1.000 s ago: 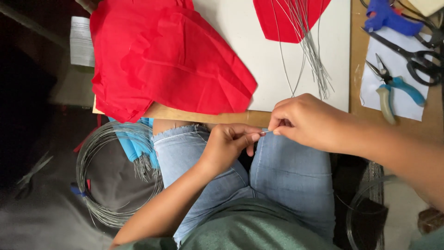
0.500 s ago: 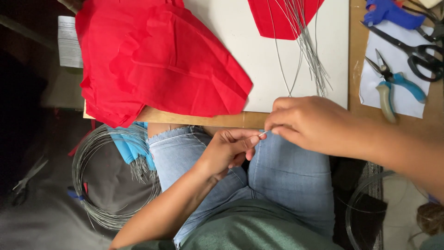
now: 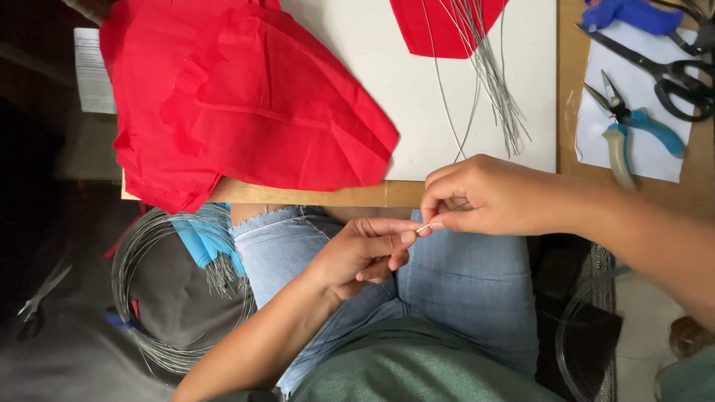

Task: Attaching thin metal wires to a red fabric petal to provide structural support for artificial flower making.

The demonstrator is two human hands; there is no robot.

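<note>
Over the lap, below the board edge, the left hand (image 3: 365, 253) is pinching one end of a short wire piece (image 3: 423, 228) while the right hand (image 3: 491, 195) is pinching the other, fingertips nearly touching. Seemingly they are mid-twist; the next turn needs firm, steady grips.

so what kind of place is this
Probably a home craft spot: red tissue paper and cut wires on a board, pliers and scissors alongside, and a wire coil on the floor.
</note>
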